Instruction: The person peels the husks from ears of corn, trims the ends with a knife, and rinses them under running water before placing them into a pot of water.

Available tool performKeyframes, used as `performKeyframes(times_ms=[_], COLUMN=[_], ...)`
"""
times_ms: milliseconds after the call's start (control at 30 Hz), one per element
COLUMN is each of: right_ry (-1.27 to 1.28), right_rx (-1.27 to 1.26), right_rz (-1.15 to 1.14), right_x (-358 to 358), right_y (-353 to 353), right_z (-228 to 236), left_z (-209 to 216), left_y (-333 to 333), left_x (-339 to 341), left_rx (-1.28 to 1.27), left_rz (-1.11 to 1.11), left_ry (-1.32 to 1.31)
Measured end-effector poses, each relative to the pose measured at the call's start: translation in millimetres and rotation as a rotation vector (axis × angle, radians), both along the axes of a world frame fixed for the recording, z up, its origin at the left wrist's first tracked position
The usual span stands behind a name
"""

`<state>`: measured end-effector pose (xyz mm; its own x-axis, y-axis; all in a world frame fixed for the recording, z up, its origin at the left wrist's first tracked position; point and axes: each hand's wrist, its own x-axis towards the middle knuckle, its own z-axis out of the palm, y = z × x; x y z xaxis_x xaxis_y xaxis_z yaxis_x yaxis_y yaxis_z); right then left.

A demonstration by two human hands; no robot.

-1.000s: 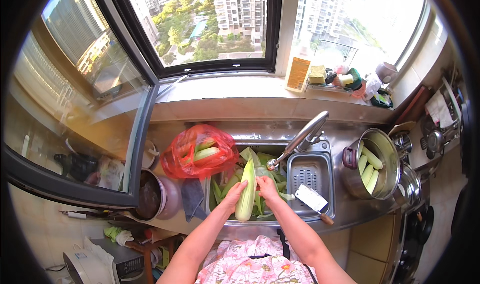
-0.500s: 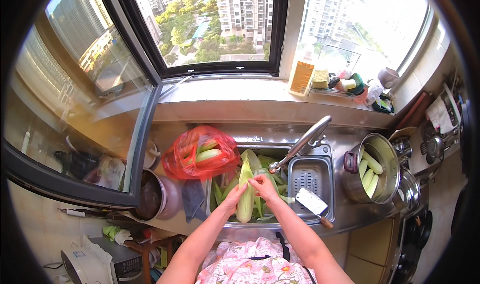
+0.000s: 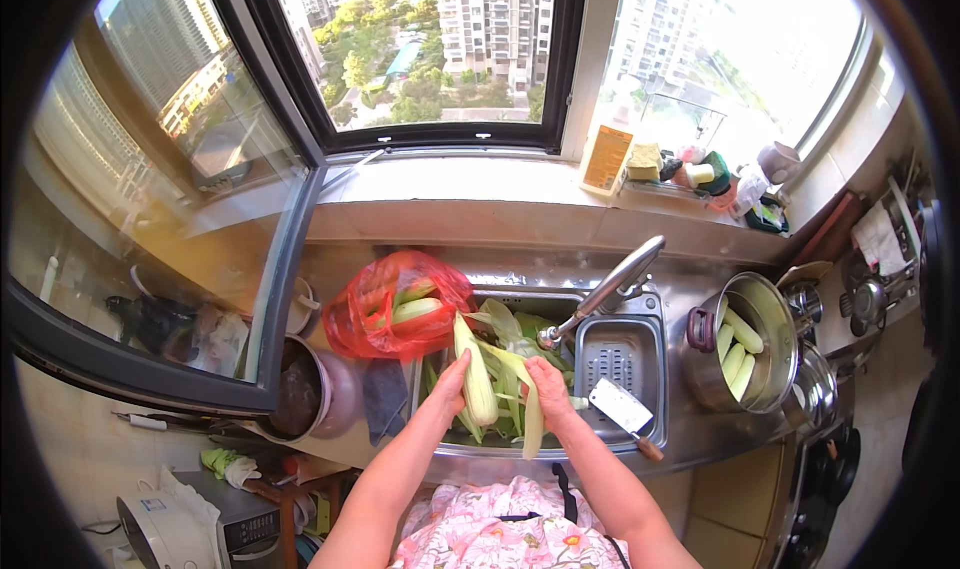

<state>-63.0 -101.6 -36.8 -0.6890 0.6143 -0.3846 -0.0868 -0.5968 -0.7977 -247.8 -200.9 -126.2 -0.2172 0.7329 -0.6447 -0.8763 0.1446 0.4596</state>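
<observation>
My left hand [image 3: 453, 381] is closed round a pale green ear of corn [image 3: 481, 391], held tilted over the sink [image 3: 530, 453]. A long strip of husk [image 3: 533, 431] hangs from my right hand [image 3: 546, 387], which grips it just right of the ear. The strip's upper end still joins the ear near its tip. Loose green husks [image 3: 503, 424] fill the sink's left basin beneath both hands. Behind my left hand, a red plastic bag [image 3: 370, 314] holds more ears in their husks. Several peeled ears [image 3: 739, 341] lie inside a deep steel pot [image 3: 776, 379] at the right.
A cleaver [image 3: 622, 406] with a wooden handle rests across the small drainer basin [image 3: 610, 341]. The faucet [image 3: 618, 281] arches over the sink's middle. A grey cloth [image 3: 386, 399] and a pink bucket [image 3: 340, 399] are on the left. An open window pane [image 3: 285, 299] juts in there.
My hands have moved apart, the right one drawing a husk strip away to the right and down. The ear has shifted slightly left in my left hand.
</observation>
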Motion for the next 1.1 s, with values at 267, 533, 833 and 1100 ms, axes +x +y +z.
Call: performKeyframes(times_ms=[267, 533, 833, 1100], right_ry=[-0.876, -1.696, -1.656, -1.361], right_rx=[1.033, 1.202, 1.122, 1.111], right_rz=[-0.023, 0.199, 0.404, 0.218], right_x=[33.9, 205.6, 256.9, 251.6], right_y=[28.0, 22.6, 25.3, 1.6], right_z=[-56.1, -51.3, -102.7, 3.5], left_z=[51.6, 39.6, 77.6, 80.3], left_y=[3.3, -16.7, -18.5, -43.6], left_x=[-5.0, 0.9, 10.9, 10.5], left_rx=[0.026, -0.078, -0.25, -0.412], left_rz=[-0.285, -0.599, -0.753, -0.769], left_ry=[-0.14, 0.621, 1.123, 1.707])
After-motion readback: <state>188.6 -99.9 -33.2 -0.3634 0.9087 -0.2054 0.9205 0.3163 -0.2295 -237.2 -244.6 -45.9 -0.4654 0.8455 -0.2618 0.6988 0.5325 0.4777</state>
